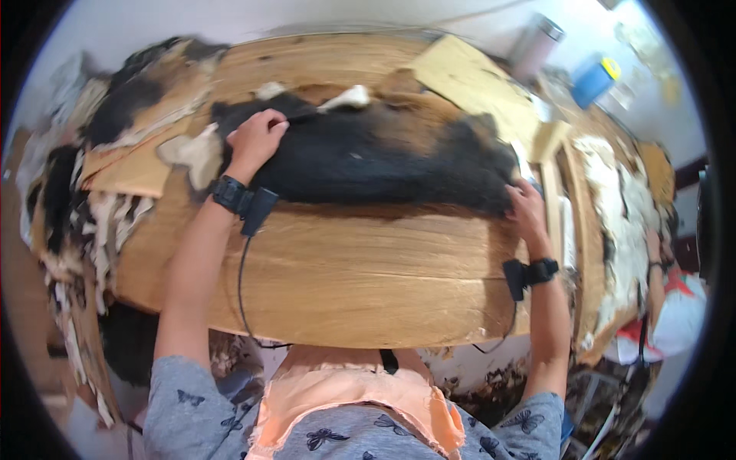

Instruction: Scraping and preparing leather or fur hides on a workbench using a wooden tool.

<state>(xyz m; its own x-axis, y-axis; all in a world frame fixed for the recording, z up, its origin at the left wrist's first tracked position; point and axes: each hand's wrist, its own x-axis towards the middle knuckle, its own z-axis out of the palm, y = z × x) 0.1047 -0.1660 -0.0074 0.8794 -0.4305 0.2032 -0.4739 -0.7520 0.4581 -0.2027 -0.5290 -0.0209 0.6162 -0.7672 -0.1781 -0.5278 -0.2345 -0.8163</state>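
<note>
A long black-and-brown fur pelt (360,165) lies across the wooden table, its hair side up. My left hand (259,140) rests on its upper left part, the fingers bent and closed on the dark fur. At the opposite end, my right hand (526,205) pinches the pelt's lower right edge between thumb and fingers. Pale skin scraps stick out around the pelt: one whitish piece (346,98) along its far edge and a cream flap (195,157) beside its left end. Both wrists carry a black strapped device with a cable.
More pelts (146,100) and ragged strips are heaped at the left. A yellowish board (479,84) lies at the far right, near a metal flask (537,47) and a blue bottle (594,83). Wooden bars (583,238) border the right side, where another person's arm (655,280) is beside white fur.
</note>
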